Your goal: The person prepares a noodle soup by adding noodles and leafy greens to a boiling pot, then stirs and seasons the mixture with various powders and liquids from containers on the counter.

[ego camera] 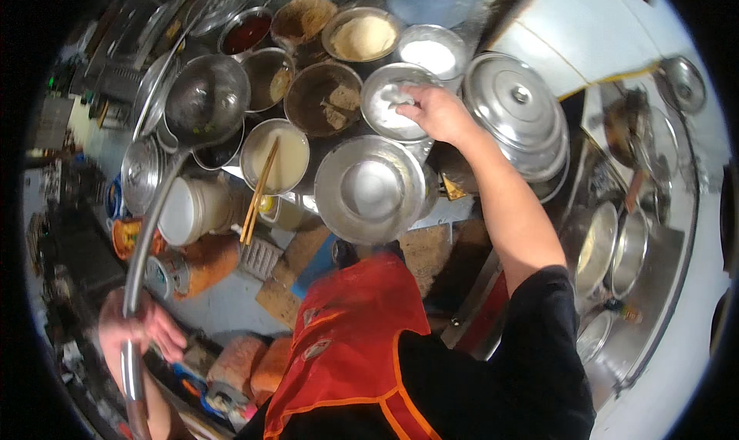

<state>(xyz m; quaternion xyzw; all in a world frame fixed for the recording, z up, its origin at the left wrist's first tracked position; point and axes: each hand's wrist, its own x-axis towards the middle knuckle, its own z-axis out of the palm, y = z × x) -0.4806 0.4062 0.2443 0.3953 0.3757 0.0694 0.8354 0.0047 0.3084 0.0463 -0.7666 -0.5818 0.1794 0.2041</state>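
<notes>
My right hand (pixel 436 112) reaches into a metal bowl of white powder (pixel 381 102), its thumb and fingertips bent toward each other at a small shiny thing I cannot make out. Just below that bowl is a wide steel bowl (pixel 369 190) that looks empty. At the lower left, the long metal handle of a ladle (pixel 151 226) lies across my left hand (pixel 138 327), whose fingers are spread and blurred. The ladle's large round bowl (pixel 206 102) is at the upper left, with green bits in it. Wooden chopsticks (pixel 262 189) lean in a bowl of cloudy liquid (pixel 293 157).
Bowls of red sauce (pixel 247 34), yellowish powder (pixel 365 36) and white powder (pixel 428 57) stand at the back. A lidded steel pot (pixel 514 114) is on the right, beyond it pans (pixel 597 249). A white bucket (pixel 179 212) and gas cylinder (pixel 202 267) stand lower left.
</notes>
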